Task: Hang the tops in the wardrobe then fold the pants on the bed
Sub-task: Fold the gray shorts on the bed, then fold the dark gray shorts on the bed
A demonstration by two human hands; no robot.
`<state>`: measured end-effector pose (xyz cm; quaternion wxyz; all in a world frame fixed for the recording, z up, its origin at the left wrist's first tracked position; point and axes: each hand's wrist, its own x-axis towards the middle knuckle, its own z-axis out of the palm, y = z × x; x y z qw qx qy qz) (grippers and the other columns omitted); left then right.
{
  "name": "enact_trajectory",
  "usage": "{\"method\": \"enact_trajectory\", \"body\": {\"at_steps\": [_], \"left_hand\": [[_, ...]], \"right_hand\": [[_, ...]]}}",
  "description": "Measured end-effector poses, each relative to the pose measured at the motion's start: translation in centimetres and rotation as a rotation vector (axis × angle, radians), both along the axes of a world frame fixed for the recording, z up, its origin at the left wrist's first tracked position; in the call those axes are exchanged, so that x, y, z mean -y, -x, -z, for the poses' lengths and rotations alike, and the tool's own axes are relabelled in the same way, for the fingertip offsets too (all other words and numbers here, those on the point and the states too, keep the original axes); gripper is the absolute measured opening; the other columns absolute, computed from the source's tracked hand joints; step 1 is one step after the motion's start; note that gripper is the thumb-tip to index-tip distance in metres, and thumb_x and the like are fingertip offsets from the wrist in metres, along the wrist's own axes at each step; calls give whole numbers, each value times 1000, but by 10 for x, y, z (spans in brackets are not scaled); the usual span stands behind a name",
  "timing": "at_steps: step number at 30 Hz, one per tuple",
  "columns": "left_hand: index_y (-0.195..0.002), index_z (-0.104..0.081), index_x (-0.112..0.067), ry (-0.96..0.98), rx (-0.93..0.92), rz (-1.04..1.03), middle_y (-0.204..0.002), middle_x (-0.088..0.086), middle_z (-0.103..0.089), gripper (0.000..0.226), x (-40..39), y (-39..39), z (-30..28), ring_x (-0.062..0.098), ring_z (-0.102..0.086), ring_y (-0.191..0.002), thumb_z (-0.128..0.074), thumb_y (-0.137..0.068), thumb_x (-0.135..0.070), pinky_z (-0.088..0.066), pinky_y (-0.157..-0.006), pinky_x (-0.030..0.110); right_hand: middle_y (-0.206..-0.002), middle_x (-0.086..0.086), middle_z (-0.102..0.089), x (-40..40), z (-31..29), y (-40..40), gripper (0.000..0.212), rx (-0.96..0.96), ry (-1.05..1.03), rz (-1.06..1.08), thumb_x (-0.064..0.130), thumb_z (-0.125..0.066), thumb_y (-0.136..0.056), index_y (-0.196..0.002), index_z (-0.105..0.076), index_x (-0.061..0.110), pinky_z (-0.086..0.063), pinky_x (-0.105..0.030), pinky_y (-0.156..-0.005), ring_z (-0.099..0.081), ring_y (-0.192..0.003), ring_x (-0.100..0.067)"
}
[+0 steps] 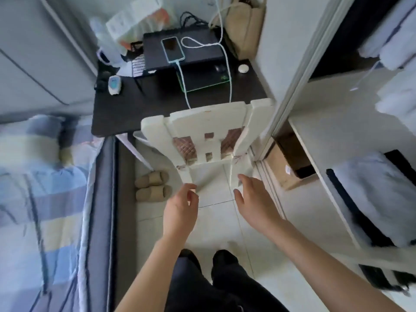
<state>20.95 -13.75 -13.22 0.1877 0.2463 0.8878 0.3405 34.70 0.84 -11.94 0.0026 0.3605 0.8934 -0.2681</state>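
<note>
Bed (33, 199): at nine o'clock, covered with a striped blue, cream and lavender quilt, dark frame along its inner edge. No pants can be made out on it.

Wardrobe (337, 136): at three o'clock, sliding door open, white shelves showing. Folded pale laundry (371, 194) lies on a lower shelf; more pale fabric sits blurred on the upper shelves. A cardboard box (290, 163) stands at its floor level. Whether any of it is a top cannot be told.

Bench (139, 102): dark, at twelve o'clock. It carries a closed black laptop (202, 50) with a phone (172, 49) lying on the lid, a white cable running from the phone down toward the chair.

Chair (207, 131): cream, slatted back, at centre, pushed up to the bench, with a brown quilted seat pad.

Slippers (153, 185): beige pair on the tiled floor at ten o'clock of the hands, beside the bed frame.

Left hand (181, 208): at the chair's lower left rail, fingers loosely curled, holding nothing.

Right hand (253, 199): near the chair's right rail, fingers spread and relaxed, gripping nothing.
</note>
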Motion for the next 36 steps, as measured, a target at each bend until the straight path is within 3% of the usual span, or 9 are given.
{"method": "enact_trajectory", "body": {"at_steps": [4,8,12,15,19,22,28,33,36], "left_hand": [[-110,-64,-26,38,9,-240,-79,-12,-67,23,98,6,9,5,-60,-69,-49,-95,-18,-50,-59,29],[-107,-65,-28,76,7,-484,-83,-11,-69,21,202,-9,21,12,-62,-77,-52,-93,-19,-42,-65,26],[-107,-65,-27,52,33,-681,-84,-11,-70,20,309,-55,31,10,-63,-76,-56,-92,-17,-46,-66,27],[-100,-63,-32,16,51,-843,-76,-13,-66,15,393,-105,39,0,-61,-71,-56,-93,-20,-42,-60,14],[-96,-60,-34,17,105,-1070,-72,-10,-65,12,497,-177,44,3,-60,-66,-56,-95,-23,-47,-61,26],[-101,-60,-33,-2,142,-1222,-76,-7,-66,12,553,-219,47,7,-62,-70,-53,-97,-24,-51,-63,32],[-106,-62,-24,-82,215,-1525,-81,-3,-70,15,632,-257,57,13,-65,-79,-53,-96,-18,-48,-66,31],[-106,-62,-22,-74,249,-1685,-85,-4,-67,14,685,-233,73,11,-61,-78,-54,-95,-19,-42,-61,25],[-109,-62,-19,7,298,-1691,-91,-2,-62,17,723,-199,86,17,-56,-84,-54,-94,-18,-39,-70,28]], "right_hand": [[-136,-8,-48,57,4,34,49,18,80,-207,36,-36,-101,-144,-31,13,-43,-32,-98,-44,-125,-22],[-138,-9,-48,129,9,61,49,41,71,-446,34,-35,-102,-145,-32,11,-37,-33,-104,-40,-130,-23],[-133,-8,-52,219,13,63,47,22,90,-614,34,-36,-101,-143,-36,11,-38,-32,-101,-42,-126,-22],[-129,-5,-55,297,21,52,45,13,100,-717,34,-38,-101,-140,-39,12,-39,-32,-98,-44,-122,-22],[-124,-5,-58,404,35,31,42,28,154,-865,32,-40,-100,-137,-43,12,-39,-32,-96,-45,-119,-22],[-121,-6,-59,473,42,19,40,71,190,-979,29,-41,-100,-135,-44,10,-36,-32,-98,-46,-117,-24],[-118,-3,-59,583,43,28,39,154,235,-1203,31,-43,-99,-132,-47,12,-37,-34,-99,-47,-114,-23],[-121,-6,-60,663,49,84,42,219,207,-1379,35,-42,-98,-132,-47,12,-43,-37,-93,-50,-116,-26],[-123,-6,-59,710,62,129,42,269,210,-1449,35,-40,-99,-134,-45,13,-42,-38,-94,-49,-117,-27]]}}
